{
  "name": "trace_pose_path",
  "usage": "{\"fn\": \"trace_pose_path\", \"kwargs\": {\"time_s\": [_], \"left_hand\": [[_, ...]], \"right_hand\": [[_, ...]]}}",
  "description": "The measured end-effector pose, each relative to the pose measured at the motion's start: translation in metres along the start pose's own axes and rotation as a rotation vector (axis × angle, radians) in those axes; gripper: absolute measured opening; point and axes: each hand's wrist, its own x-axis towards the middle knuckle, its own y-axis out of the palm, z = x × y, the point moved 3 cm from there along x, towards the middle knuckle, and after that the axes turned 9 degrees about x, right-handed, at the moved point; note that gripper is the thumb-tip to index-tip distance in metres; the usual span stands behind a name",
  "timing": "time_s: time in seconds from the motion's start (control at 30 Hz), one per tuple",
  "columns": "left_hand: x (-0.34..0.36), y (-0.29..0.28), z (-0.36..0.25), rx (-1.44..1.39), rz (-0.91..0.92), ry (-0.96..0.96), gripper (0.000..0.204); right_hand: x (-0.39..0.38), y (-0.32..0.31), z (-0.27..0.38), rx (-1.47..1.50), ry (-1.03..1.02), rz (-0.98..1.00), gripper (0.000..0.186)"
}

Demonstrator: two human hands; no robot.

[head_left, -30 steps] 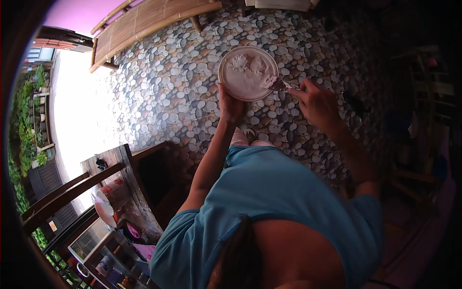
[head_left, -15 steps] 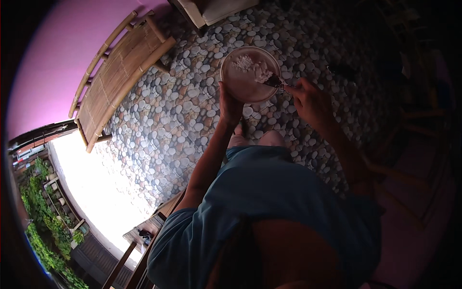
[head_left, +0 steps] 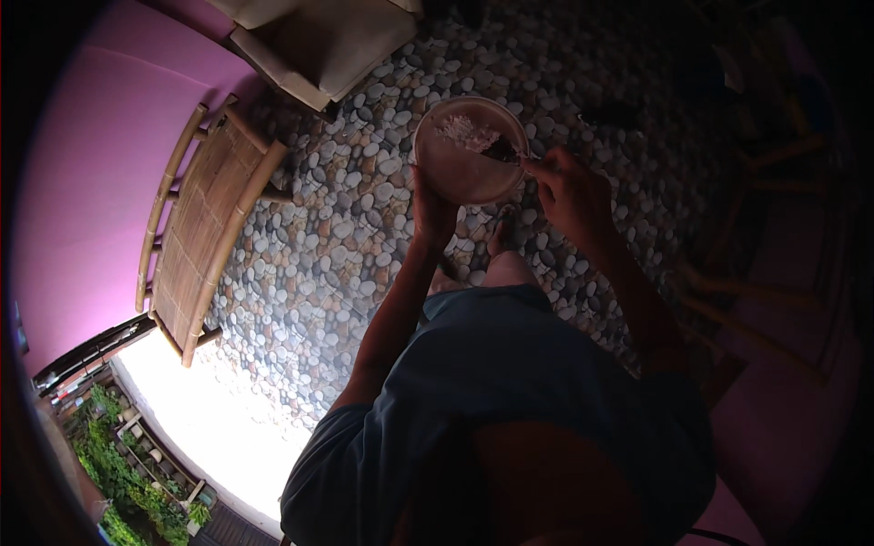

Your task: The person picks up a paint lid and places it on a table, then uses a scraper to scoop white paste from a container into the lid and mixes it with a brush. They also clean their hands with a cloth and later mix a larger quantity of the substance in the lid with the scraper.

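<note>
Upper centre: round pale dish [head_left: 464, 177] sat above left grip [head_left: 435, 211], half-curled, holding its rim; right grip [head_left: 566, 182] clenched dark flat-bladed tool [head_left: 500, 150], blade beside white crumbly mix [head_left: 462, 131].

Dim room, lit by daylight from the lower left, where a strip of ground [head_left: 200, 419] is blown out to white. The blue shirt [head_left: 492, 364] and the right side sink into shadow (details there barely readable). Fisheye distortion curves the pink wall [head_left: 109, 182] toward blackened edges.
</note>
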Motion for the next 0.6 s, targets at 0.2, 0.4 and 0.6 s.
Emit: {"fn": "trace_pose_path", "kwargs": {"time_s": [0.2,0.4,0.6], "left_hand": [[0.038,0.051,0.025,0.344,0.111,0.113,0.066],[0.073,0.113,0.06,-0.076,0.123,-0.037,0.063],[0.097,0.129,0.078,-0.045,0.155,-0.02,0.064]], "right_hand": [[0.008,-0.058,-0.042,-0.007,-0.03,0.094,0.032],[0.013,-0.083,-0.091,-0.013,-0.096,-0.003,0.026],[0.003,-0.121,-0.111,-0.073,0.023,0.07,0.027]]}}
